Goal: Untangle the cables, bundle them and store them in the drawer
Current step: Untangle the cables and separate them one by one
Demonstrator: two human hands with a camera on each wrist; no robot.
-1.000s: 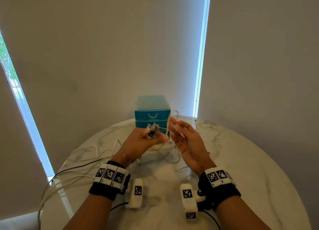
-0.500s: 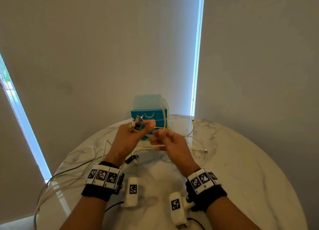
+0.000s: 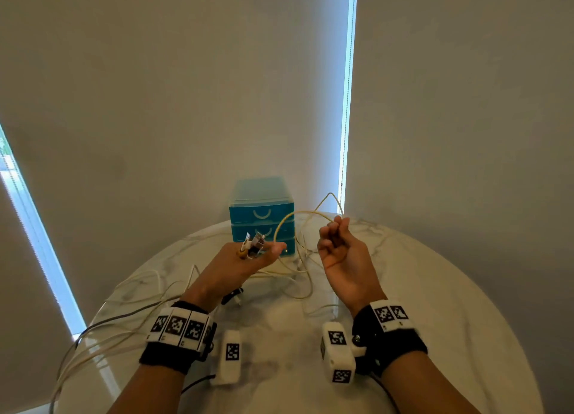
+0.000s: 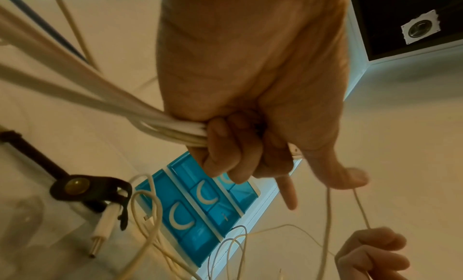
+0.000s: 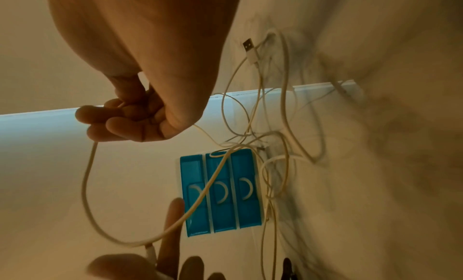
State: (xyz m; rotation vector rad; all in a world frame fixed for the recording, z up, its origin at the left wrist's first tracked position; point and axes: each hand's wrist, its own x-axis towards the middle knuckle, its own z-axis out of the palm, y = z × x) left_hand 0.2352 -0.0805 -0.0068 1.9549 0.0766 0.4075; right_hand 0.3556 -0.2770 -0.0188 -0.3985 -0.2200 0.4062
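My left hand (image 3: pixel 262 250) is raised over the table and grips a bunch of white cables (image 4: pixel 172 131), whose plug ends (image 3: pixel 253 244) stick up above the fingers. My right hand (image 3: pixel 337 228) is held apart to the right, palm towards me, fingers curled around one thin white cable (image 5: pixel 87 185). That cable arcs from the right hand across to the left hand in front of the blue three-drawer unit (image 3: pixel 261 221). All three drawers are closed. More white cable lies tangled (image 5: pixel 275 145) on the table by the drawers.
The round marble table (image 3: pixel 450 320) stands against a wall. Long white and grey cables (image 3: pixel 124 305) trail off its left edge. A black strap with a snap (image 4: pixel 82 187) and a white plug (image 4: pixel 102 229) lie under my left hand. A loose USB plug (image 5: pixel 250 46) lies right of the drawers.
My right hand has moved right and up, away from the left hand, drawing the thin cable out into a wide arc. The left hand keeps its hold on the plug ends.
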